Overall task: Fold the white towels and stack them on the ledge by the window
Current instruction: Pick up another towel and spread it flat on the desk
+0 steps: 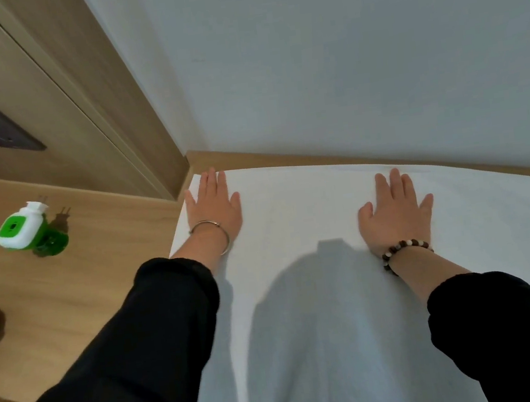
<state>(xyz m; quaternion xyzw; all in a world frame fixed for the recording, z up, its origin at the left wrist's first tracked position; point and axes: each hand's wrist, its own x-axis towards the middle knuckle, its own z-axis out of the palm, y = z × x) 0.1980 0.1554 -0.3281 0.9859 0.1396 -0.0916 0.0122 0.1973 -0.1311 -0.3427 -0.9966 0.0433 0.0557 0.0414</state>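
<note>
While towel covers wooden ledge, white wall behind.

My feed is fairly bright and even. Light comes from behind me, throwing a broad, soft-edged shadow over the near part of the white towel. Its far part is nearly washed out, with the texture lost. Straight edges bow toward the corners, and everything looks slightly soft.
</note>
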